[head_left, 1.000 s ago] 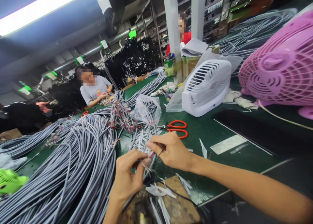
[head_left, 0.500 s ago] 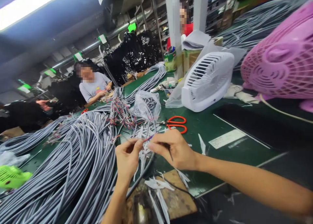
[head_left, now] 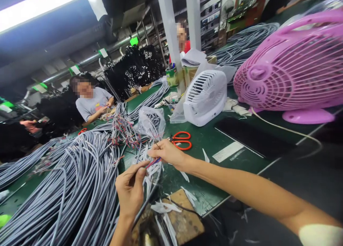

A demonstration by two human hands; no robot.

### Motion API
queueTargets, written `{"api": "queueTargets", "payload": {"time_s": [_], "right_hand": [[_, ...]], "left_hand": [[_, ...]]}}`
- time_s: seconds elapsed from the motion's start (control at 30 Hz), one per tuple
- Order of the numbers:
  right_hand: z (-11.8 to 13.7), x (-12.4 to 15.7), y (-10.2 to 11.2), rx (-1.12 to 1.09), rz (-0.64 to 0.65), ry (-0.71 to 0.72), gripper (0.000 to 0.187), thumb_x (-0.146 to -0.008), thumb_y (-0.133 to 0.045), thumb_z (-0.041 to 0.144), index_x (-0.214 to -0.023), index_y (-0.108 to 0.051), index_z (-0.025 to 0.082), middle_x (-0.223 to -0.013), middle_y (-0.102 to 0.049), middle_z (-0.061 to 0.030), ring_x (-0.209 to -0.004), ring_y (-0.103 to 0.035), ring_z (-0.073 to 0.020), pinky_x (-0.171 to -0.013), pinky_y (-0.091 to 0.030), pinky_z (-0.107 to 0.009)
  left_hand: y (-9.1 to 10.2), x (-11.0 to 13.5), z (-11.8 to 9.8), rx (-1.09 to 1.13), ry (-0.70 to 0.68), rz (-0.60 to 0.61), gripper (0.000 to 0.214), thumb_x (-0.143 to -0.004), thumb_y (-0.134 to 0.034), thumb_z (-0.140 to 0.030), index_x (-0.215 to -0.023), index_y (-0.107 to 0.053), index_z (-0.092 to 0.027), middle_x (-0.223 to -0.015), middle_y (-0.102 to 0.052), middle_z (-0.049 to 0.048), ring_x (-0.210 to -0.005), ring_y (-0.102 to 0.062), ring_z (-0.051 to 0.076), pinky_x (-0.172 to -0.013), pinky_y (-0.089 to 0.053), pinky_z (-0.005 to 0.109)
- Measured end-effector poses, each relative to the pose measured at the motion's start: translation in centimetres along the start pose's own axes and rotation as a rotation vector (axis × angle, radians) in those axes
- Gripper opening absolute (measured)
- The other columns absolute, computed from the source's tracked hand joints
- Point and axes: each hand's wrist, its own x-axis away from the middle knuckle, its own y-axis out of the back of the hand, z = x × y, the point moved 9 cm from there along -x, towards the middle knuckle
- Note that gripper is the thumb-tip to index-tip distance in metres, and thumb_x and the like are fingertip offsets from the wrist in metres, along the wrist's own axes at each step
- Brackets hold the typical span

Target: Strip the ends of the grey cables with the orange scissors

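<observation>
Between the thumb and forefinger of my left hand (head_left: 130, 190) are thin coloured wires (head_left: 153, 162), red and blue-purple, at the end of a grey cable. My right hand (head_left: 168, 153) is closed just beyond them, fingertips pinched together. A thin dark strand shows at those fingers, but what they grip is too small to make out. The wires' far ends run close under my right hand. Orange-handled scissors (head_left: 182, 140) lie on the table behind it. A large coil of grey cables (head_left: 80, 181) fills the left side.
White plastic scraps (head_left: 164, 206) lie around a worn wooden block (head_left: 184, 217) at the table edge. A clear bag (head_left: 151, 121), a white fan (head_left: 206, 97) and a pink fan (head_left: 289, 67) stand farther back. A co-worker (head_left: 93, 99) sits across the table.
The view has turned right, so the scene sits farther left. My right hand has moved up and away from my left thumb, and more of the coloured wires shows between the hands.
</observation>
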Motion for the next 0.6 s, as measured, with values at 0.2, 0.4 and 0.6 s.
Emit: {"api": "queueTargets", "payload": {"time_s": [0.2,0.4,0.6], "right_hand": [[0.4,-0.4,3.6,0.567,-0.053,-0.009,0.027,-0.085,-0.048,0.038,-0.089,-0.063,0.015,-0.063,-0.058,-0.0004,-0.060,-0.053,-0.0129,-0.055,-0.034,-0.022],[-1.5,0.0,2.5,0.935,0.163,-0.097,0.017,-0.079,-0.054,0.023,-0.078,-0.070,0.016,-0.082,-0.069,-0.0111,-0.082,-0.063,-0.0236,-0.064,-0.042,-0.026],[-3.6,-1.0,4.8,1.119,0.112,-0.229,0.029,-0.074,-0.052,0.005,-0.099,-0.067,0.009,-0.105,-0.063,-0.0218,-0.103,-0.058,-0.0287,-0.075,-0.046,-0.031]], "left_hand": [[-1.4,-0.4,2.4,0.053,0.106,0.153,0.026,-0.082,-0.052,-0.033,-0.090,-0.070,-0.017,-0.074,-0.068,0.0045,-0.064,-0.060,0.015,-0.058,-0.048,0.022],[-0.8,-0.3,4.0,0.162,0.175,0.099,0.025,-0.083,-0.052,-0.035,-0.098,-0.065,-0.019,-0.082,-0.064,0.0041,-0.073,-0.059,0.015,-0.067,-0.047,0.024],[0.5,-0.3,3.1,0.264,0.105,0.019,0.010,-0.082,-0.054,-0.026,-0.083,-0.063,-0.020,-0.076,-0.058,0.0013,-0.068,-0.054,0.012,-0.062,-0.044,0.022]]}}
